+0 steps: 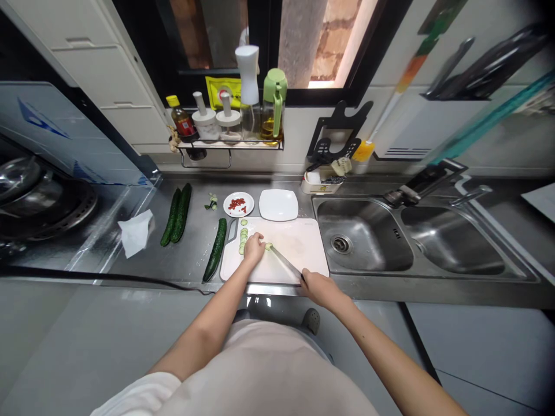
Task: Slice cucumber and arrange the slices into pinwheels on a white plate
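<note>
My right hand (319, 287) grips the handle of a kitchen knife (286, 262), whose blade points up and left across a white cutting board (299, 240). A pale cucumber slice (268, 246) lies at the blade's tip. Just left of it, my left hand (254, 251) rests over the board with curled fingers; what they hold, if anything, is hidden. Beside that hand, several cucumber slices (243, 236) form a column along the board's left side. A whole cucumber (215, 249) lies on the counter, left of the board.
Behind the board stand a plate of red chopped pieces (237, 204) and a white square plate (278, 204). Two cucumbers (177, 214) and a white paper (136, 232) lie to the left. A double sink (368, 234) is on the right. Bottles stand on a wall rack (234, 144).
</note>
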Motion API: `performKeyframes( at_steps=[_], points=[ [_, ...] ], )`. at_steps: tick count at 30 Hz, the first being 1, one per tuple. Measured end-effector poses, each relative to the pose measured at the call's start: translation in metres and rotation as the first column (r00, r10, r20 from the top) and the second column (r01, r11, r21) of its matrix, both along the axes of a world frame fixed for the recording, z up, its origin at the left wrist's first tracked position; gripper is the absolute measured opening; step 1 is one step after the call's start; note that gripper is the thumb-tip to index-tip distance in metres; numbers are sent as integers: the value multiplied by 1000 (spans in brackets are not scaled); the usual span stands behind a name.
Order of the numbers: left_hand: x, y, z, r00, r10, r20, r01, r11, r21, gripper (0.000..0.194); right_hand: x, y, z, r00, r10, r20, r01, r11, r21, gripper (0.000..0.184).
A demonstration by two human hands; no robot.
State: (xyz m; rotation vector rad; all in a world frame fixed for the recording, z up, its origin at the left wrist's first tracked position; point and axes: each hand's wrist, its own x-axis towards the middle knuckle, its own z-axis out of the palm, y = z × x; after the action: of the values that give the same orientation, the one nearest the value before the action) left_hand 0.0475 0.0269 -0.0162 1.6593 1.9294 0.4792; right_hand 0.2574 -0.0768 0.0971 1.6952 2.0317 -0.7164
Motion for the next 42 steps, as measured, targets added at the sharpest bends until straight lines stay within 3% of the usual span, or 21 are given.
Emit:
performKeyframes(
  at_steps=[5, 8, 14, 21, 26, 36, 42],
  points=[
    [1, -3, 0, 1000, 4, 20, -5, 1000, 13, 20, 8, -7, -3, 998, -48, -37, 48, 999, -3, 27],
    [2, -7, 0, 999, 5, 36, -6, 999, 31, 19, 12, -9, -11, 986, -138, -94, 143, 988, 51, 28],
    [4, -16, -2, 999, -33, 25, 31, 997, 68, 25, 14, -3, -34, 927, -356, -116, 371, 913, 166, 36],
    [6, -23, -4, 997, -71, 16, 69, 990, 123, 24, 16, 14, -53, 877, -453, -161, 479, 852, 211, 45],
    [5, -24, -3, 998, -70, 9, 68, 989, 134, 17, 14, 20, -63, 868, -470, -160, 496, 835, 239, 47],
    [10, -20, 3, 998, -38, -41, 42, 996, 79, 12, 6, 19, -56, 855, -506, -114, 519, 838, 171, 48],
    [11, -16, 9, 1000, -21, 4, 21, 998, 55, 6, 8, 20, -57, 855, -502, -133, 519, 836, 178, 47]
  ],
)
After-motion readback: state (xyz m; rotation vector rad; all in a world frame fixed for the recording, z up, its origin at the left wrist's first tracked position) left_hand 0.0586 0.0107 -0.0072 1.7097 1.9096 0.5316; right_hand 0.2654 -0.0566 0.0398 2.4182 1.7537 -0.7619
